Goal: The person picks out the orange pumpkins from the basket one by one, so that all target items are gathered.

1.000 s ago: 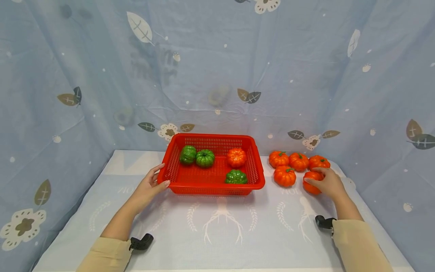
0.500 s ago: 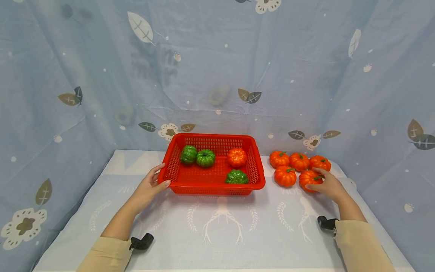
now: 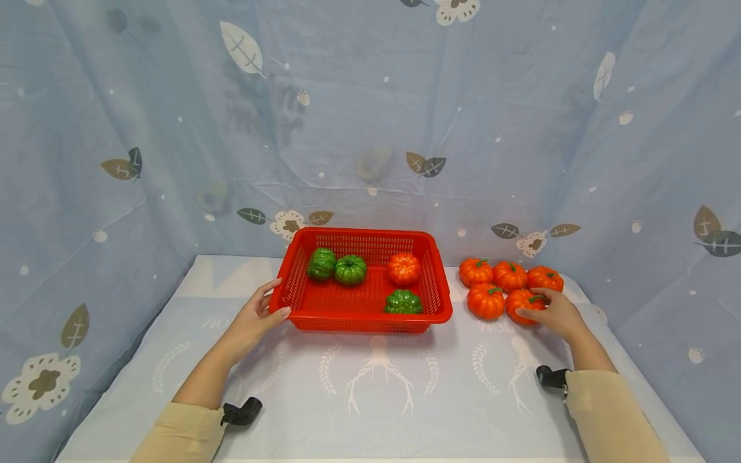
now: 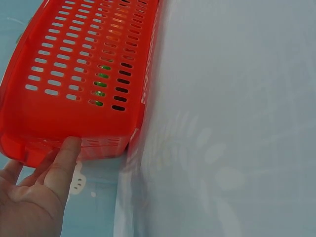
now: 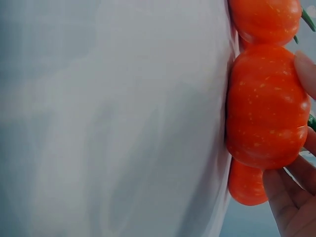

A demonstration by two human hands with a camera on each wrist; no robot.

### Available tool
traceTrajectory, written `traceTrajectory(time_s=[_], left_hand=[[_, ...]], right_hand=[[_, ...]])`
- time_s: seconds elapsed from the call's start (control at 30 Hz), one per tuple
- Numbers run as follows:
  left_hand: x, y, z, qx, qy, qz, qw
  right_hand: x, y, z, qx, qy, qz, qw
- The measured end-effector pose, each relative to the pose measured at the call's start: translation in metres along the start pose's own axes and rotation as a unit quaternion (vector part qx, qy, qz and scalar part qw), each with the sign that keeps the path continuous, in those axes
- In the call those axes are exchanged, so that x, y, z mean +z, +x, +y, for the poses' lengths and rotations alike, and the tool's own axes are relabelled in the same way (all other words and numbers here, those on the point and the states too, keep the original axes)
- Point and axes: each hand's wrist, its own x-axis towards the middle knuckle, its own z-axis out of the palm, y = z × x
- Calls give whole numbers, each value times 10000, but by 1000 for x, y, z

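Observation:
A red plastic basket (image 3: pixel 359 316) with slotted walls stands at the back of the table. My left hand (image 3: pixel 258 317) holds its near left corner; the left wrist view shows the fingertips against the basket's end, below the rim. Over on the right, my right hand (image 3: pixel 560 315) holds a small orange pumpkin (image 3: pixel 522 307) with a green stem, thumb on one side and fingers on the other. This pumpkin (image 5: pixel 266 108) sits low at the table, close against a neighbouring pumpkin (image 5: pixel 266 19) in the right wrist view.
Inside the basket lie two green pumpkins (image 3: pixel 350 270) at left, an orange pumpkin (image 3: pixel 403 269) at back right and a green one (image 3: pixel 403 301) at front right. Several orange pumpkins (image 3: pixel 510 276) group right of the basket. A patterned blue curtain (image 3: pixel 370 128) hangs behind the table.
My right hand has shifted the orange pumpkin slightly left and back, up to its neighbours; its stem now shows. The left hand and the basket have stayed put.

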Motion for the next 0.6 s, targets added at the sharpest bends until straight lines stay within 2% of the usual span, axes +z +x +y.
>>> traceTrajectory(time_s=[0.33,0.6], left_hand=[[0,1,-1,-64,18,33,10000],[0,2,-1,-36,-17,37,10000]], right_hand=[[3,1,-2,49,11,102,9999],[2,3,-3,70,4,15,10000]])
